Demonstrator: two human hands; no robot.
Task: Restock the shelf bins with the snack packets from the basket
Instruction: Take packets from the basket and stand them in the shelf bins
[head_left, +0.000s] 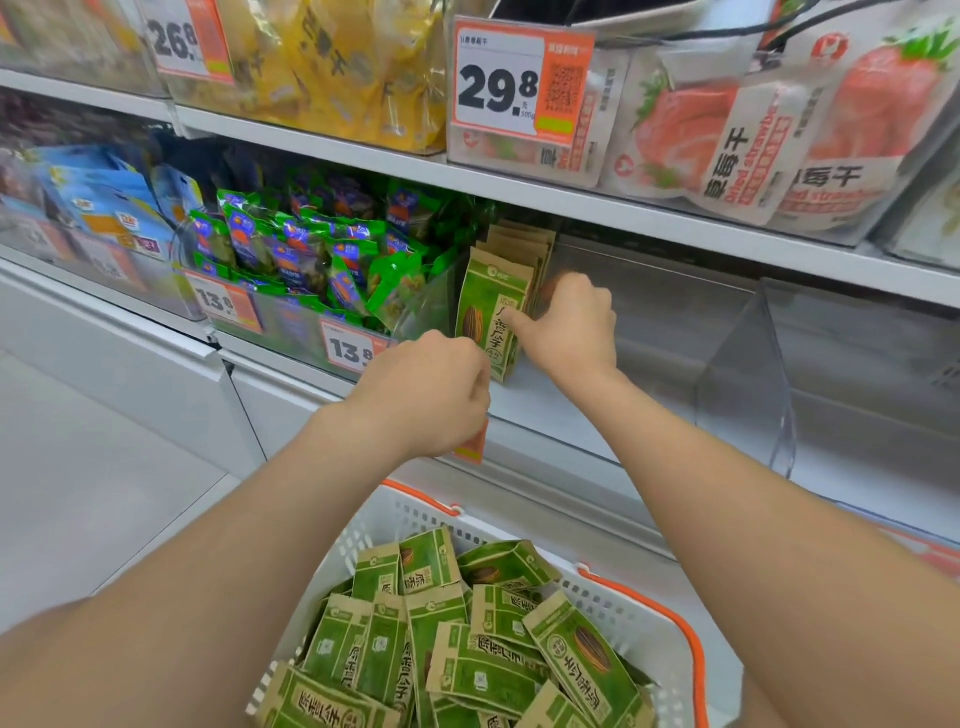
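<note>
We are seating the standing packets (493, 312) at the left end of the shelf bin (748, 374), right hand (569, 322) pinching them, left hand (426, 384) fingers curled at their foot, grip unclear; next, probably, more from the basket (395, 519).

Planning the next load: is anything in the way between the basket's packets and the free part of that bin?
Nothing visible. The bin is bare right of the standing packets, which the right hand grips; the left hand is at the bin's front, left of that space.

The bin (649, 332) lies free between the upright packets (493, 312) and clear divider (748, 374).
</note>
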